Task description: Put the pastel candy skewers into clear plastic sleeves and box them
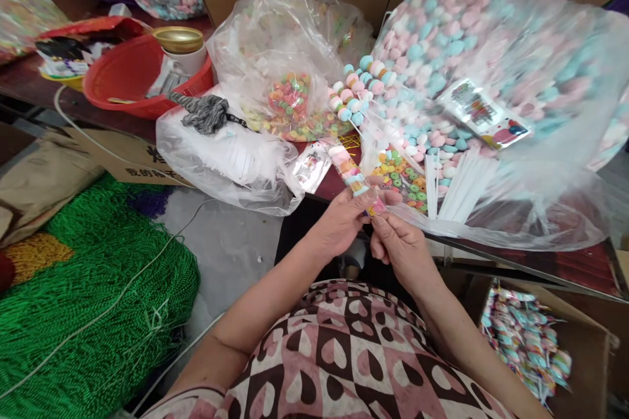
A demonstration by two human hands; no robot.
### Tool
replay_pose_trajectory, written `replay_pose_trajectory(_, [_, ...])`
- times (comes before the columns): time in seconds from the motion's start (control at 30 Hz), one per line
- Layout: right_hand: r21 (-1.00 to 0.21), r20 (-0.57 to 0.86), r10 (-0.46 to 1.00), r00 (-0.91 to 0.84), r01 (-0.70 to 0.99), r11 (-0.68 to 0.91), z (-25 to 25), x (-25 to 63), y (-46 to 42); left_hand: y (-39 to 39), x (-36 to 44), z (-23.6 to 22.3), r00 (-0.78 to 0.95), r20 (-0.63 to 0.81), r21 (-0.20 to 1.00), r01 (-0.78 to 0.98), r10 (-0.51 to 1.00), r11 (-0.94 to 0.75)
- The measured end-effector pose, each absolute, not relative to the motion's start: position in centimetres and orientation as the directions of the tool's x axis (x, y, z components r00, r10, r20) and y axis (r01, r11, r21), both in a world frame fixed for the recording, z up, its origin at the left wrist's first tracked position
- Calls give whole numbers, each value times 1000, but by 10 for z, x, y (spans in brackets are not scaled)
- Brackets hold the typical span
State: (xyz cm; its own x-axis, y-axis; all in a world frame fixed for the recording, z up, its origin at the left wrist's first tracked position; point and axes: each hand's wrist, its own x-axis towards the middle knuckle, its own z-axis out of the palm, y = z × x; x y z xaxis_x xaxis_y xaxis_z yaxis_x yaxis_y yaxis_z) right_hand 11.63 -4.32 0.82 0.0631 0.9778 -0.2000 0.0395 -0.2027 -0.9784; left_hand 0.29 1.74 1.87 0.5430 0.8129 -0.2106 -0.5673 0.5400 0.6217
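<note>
A marshmallow skewer (346,167) in a printed clear wrapper slants up from my hands at the table edge. My left hand (341,222) is closed round its lower part. My right hand (400,239) pinches the wrapper's bottom end, its fingertips close to the left hand's. Just beyond lie silver printed wrappers (310,170) and some gold twist ties (350,141). Bare marshmallow skewers (354,93) rest in a small pile on the bag behind. To the right are loose ring gummies (405,177) and a bundle of white sticks (462,186).
A big clear bag of pastel marshmallows (442,33) fills the back right, with a silver packet (484,114) on it. Bagged gummies (289,101) stand mid-table, a red basket (122,78) at left. Green cord (98,288) heaps lower left; a carton (584,353) holds wrapped skewers (528,334) lower right.
</note>
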Motion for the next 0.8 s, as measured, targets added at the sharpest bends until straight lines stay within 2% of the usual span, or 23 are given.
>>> replay_pose_trajectory(0.17, [-971, -238, 970, 52, 2, -239, 6, 117, -43, 26, 1, 24, 453, -232, 645, -591, 861, 485])
replay_pose_trajectory(0.3, [-973, -213, 973, 86, 72, -219, 11, 120, -46, 25, 5, 28, 405, -202, 653, -623, 892, 430])
replay_pose_trajectory(0.4, [-978, -154, 980, 127, 124, -170, 15, 123, -47, 21, 5, 24, 443, -161, 678, -600, 882, 425])
replay_pose_trajectory(0.5, [-975, -101, 983, 152, 182, -128, 17, 123, -48, 17, 3, 16, 433, -153, 802, -470, 888, 367])
replay_pose_trajectory(0.6, [-948, -70, 990, 122, 302, -104, 18, 125, -49, 18, -3, 12, 366, -63, 955, -249, 929, 162])
replay_pose_trajectory(0.7, [-900, 14, 983, 183, 431, -68, 19, 131, -51, 20, -9, 13, 329, 51, 995, -96, 943, -21])
replay_pose_trajectory(0.8, [-868, 90, 973, 211, 496, -27, 19, 134, -51, 19, -9, 13, 395, 69, 997, -41, 916, -58])
